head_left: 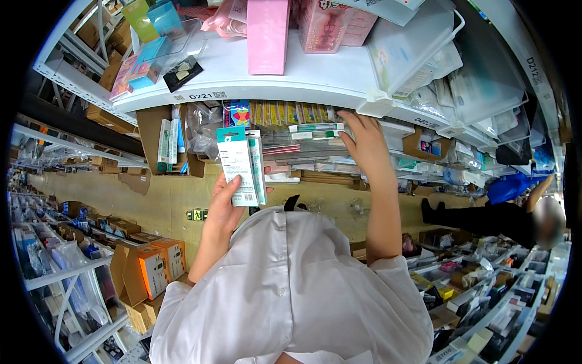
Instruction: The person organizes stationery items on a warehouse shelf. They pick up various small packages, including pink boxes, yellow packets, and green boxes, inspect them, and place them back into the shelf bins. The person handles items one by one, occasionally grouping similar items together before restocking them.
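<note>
My left hand point(224, 203) is closed around a few flat white-and-teal packages point(237, 164), held upright, with a hang tab on top of the front one. Small print and a barcode show on its face. My right hand point(367, 142) reaches to the shelf below the label strip, its thumb and fingers apart. Beside its fingertips lie slim white-and-green packages point(315, 128), stacked flat. Whether the fingertips touch them I cannot tell. Behind the stack stands a row of yellow packages point(291, 113).
A cardboard box point(196, 159) with similar upright packages stands left of the stack. Above, a white shelf point(233, 83) holds a tall pink box point(267, 36) and a clear bin point(406, 48). Orange boxes point(153, 273) sit behind at left. Another person point(497, 215) is at far right.
</note>
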The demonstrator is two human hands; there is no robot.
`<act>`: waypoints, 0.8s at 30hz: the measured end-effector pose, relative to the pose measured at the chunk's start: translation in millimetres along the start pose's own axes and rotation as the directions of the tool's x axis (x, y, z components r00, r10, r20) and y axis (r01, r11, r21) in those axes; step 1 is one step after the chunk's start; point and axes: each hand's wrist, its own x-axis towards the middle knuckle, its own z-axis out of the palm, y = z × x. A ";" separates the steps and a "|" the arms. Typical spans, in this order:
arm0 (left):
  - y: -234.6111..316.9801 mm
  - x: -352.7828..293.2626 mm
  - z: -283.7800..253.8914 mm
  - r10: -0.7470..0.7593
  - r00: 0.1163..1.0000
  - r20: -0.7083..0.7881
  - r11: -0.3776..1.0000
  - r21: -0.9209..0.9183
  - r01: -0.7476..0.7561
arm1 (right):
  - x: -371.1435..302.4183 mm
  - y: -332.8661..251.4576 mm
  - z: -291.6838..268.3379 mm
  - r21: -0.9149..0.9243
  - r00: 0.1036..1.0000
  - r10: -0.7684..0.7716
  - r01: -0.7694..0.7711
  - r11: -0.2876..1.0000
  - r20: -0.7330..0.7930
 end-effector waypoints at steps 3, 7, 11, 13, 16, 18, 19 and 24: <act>3.8 -2.3 7.4 -0.029 1.000 -0.005 1.000 0.010 0.029 | -9.2 -17.6 -11.4 0.106 0.998 0.031 -0.026 0.994 -0.047; 7.4 2.5 23.6 -0.098 0.995 -0.014 0.991 0.090 0.099 | -29.9 -48.1 -15.2 0.299 0.992 0.027 0.012 0.954 -0.126; 6.0 8.9 44.2 -0.141 0.990 -0.012 0.953 0.270 0.139 | -47.8 -90.3 -8.4 0.640 0.992 0.125 -0.113 0.760 0.027; 6.1 13.2 45.8 -0.219 0.975 0.041 0.919 0.344 0.193 | -50.9 -106.5 -3.7 0.807 0.975 0.188 -0.206 0.554 0.120; 8.5 15.9 50.5 -0.344 0.934 0.100 0.920 0.237 0.313 | -56.3 -101.4 6.8 0.856 0.977 0.198 -0.169 0.488 0.080; 11.2 19.7 53.3 -0.442 0.888 0.128 0.890 0.190 0.415 | -55.9 -97.8 3.9 0.845 0.979 0.202 -0.138 0.517 0.037; 12.7 20.5 53.7 -0.498 0.858 0.129 0.863 0.176 0.474 | -55.6 -94.6 -0.3 0.828 0.982 0.187 -0.112 0.550 0.009; 10.7 27.0 48.0 -0.695 0.708 0.127 0.690 0.394 0.607 | -55.3 -95.0 -31.0 0.735 0.998 0.044 -0.005 0.678 -0.034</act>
